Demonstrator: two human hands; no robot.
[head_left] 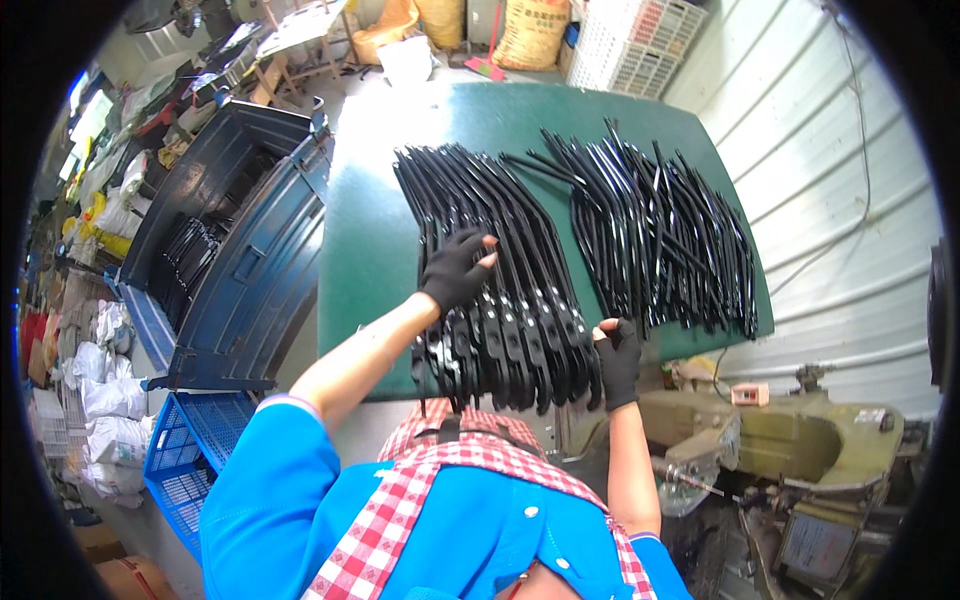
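Observation:
A row of black bent metal rods [515,215] lies side by side on the green table [365,270]. Their near ends carry flat black brackets with holes [520,335], lined up at the table's front edge. Across the left part of the row rests my left hand [457,272], in a black fingerless glove, its bare fingertips apart on the rods. My right hand [619,362], gloved alike, is at the right end of the brackets with its fingers curled; what they hold, if anything, is hidden. To the right lies a looser pile of plain black bent rods [665,235].
A blue metal cart [250,280] holding more black rods stands left of the table, with a blue plastic crate [185,470] below it. Olive-green machinery [800,440] is at the near right, by a corrugated wall [820,150]. White crates [635,45] and yellow sacks [530,35] stand behind.

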